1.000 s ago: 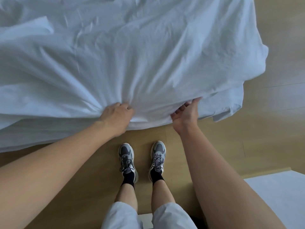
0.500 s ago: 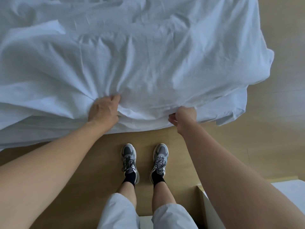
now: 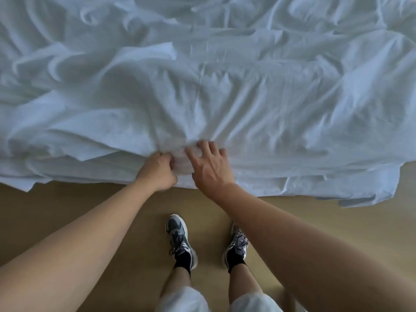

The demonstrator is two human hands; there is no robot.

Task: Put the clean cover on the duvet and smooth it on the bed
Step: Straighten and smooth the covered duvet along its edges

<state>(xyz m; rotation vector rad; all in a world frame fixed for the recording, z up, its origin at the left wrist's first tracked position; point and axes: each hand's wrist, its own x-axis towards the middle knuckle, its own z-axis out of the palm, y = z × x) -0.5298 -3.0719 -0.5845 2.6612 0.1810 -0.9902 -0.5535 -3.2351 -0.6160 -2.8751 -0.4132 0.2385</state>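
The pale blue-white cotton duvet cover (image 3: 225, 86) lies rumpled across the bed, its near edge hanging over the side above the tan wooden floor (image 3: 90, 206). The person stands at that edge in grey lace-up trainers (image 3: 181, 239). The left hand (image 3: 157, 171) is clenched on a bunch of the fabric at the hem — creases fan out from it. The right hand (image 3: 210, 167), just beside it, rests on the cloth with fingers spread, grasping nothing.
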